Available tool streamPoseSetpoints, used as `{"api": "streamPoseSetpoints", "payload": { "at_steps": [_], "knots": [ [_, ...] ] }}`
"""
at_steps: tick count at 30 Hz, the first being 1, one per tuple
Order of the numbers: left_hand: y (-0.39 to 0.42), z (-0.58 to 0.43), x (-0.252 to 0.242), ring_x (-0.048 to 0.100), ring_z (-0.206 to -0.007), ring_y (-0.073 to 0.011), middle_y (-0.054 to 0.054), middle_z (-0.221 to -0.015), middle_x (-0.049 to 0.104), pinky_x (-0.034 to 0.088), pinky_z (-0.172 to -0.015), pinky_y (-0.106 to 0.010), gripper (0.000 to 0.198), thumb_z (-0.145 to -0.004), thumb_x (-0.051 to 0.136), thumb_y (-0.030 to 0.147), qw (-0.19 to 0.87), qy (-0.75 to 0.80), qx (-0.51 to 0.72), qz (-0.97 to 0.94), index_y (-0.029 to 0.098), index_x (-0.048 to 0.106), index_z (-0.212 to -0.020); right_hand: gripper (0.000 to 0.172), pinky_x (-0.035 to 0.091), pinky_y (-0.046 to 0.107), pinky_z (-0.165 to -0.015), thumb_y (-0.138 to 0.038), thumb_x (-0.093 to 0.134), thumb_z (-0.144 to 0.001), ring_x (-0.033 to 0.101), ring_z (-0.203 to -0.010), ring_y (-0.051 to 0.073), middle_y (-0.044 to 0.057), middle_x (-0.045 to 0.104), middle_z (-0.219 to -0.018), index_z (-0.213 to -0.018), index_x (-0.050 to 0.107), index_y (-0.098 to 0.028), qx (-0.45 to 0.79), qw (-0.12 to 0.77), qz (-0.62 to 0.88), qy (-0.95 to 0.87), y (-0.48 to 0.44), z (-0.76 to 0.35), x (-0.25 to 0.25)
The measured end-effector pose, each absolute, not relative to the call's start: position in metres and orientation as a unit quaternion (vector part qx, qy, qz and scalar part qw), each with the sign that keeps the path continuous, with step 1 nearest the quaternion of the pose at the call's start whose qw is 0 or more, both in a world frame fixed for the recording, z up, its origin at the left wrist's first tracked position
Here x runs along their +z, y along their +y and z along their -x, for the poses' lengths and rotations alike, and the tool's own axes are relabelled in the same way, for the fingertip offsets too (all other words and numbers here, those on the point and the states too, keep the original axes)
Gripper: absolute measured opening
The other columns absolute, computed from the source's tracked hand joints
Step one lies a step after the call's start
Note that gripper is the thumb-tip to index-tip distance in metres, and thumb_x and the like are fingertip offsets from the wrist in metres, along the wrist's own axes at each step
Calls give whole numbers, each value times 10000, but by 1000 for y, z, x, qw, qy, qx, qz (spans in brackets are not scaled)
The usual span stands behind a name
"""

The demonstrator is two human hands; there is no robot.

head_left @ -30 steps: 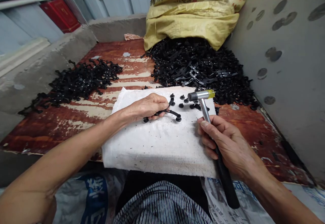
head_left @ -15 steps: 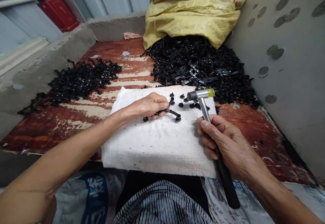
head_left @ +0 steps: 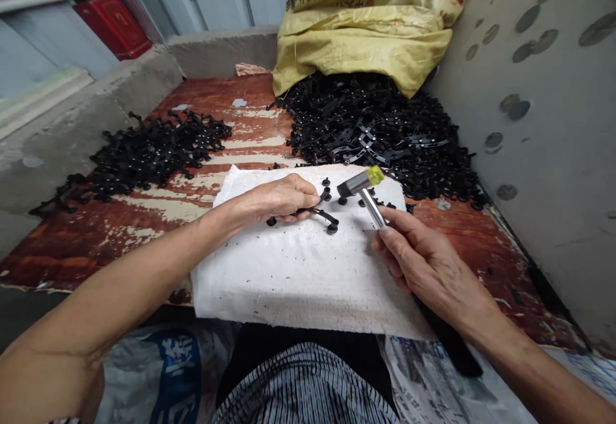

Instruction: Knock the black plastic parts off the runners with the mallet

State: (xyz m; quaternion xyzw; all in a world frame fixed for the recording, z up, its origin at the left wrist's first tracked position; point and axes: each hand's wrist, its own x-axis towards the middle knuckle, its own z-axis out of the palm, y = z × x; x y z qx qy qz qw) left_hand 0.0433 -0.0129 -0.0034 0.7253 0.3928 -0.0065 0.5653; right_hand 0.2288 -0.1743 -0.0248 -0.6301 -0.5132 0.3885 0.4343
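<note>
**Left hand** (head_left: pixel 276 199): it's clenching a black jointed link (head_left: pixel 315 211) against the cloth, with the link's studded ends sticking out past the fingers.

**Right hand** (head_left: pixel 428 263): it's wrapped around the steel neck of a soft-faced hammer (head_left: pixel 360 183), and the head with its yellow tip is hovering tilted just above the link.

**Work spot**: the link is sitting on a folded white cloth pad (head_left: pixel 298 283), and a few loose black rivets (head_left: pixel 342 201) are lying scattered beside it.

**Progress**: a big heap of black links (head_left: pixel 366 135) is spilling out from under a yellow woven sack (head_left: pixel 366 39), while a smaller heap of black links (head_left: pixel 154 148) is sitting on the left of the worn red table (head_left: pixel 96 244). Looks like the big heap is the bulk of it, but honestly I can't tell from this angle which heap is done.
</note>
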Motion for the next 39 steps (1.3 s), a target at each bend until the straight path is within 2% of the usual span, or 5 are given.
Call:
{"api": "streamPoseSetpoints", "payload": {
  "at_steps": [7,11,16,32,39],
  "knots": [
    [-14,-44,-1,339,-304,-49,27,-417,425,201,-319,-192,354,-869,490,161,568,381,-9,-729,173,481,-516,490,557,383,-757,-161,417,-929,658,-756,196,144,692,-1106,-1410,508,-164,35,415,571,-707,-152,-231,-23],
    [-17,-45,5,328,-301,-41,35,-405,422,212,-324,-188,387,-887,466,144,560,392,-6,-730,165,478,-500,505,565,389,-673,-100,411,-906,654,-685,216,121,707,-876,-1394,537,-129,18,326,577,-748,-148,-230,-27],
    [-21,-46,12,312,-297,-44,34,-361,402,198,-329,-192,415,-876,464,124,542,402,-20,-737,167,461,-463,552,546,404,-900,-73,427,-912,657,-1082,247,142,673,-1220,-1450,474,-189,-29,419,544,-727,-151,-227,-15],
    [-23,-49,9,331,-295,-62,37,-355,399,216,-337,-214,376,-851,479,141,505,419,-18,-754,178,479,-477,521,572,385,-728,-121,420,-902,684,-803,216,136,719,-1101,-1407,527,-189,31,365,589,-721,-152,-230,-25],
    [-16,-33,12,385,-333,-78,28,-419,471,264,-369,-224,301,-831,496,192,487,436,-17,-757,186,500,-530,451,477,266,-482,-341,494,-899,532,-532,152,10,579,-652,-1317,594,-205,248,399,641,-607,-159,-227,-12]
  ]
}}
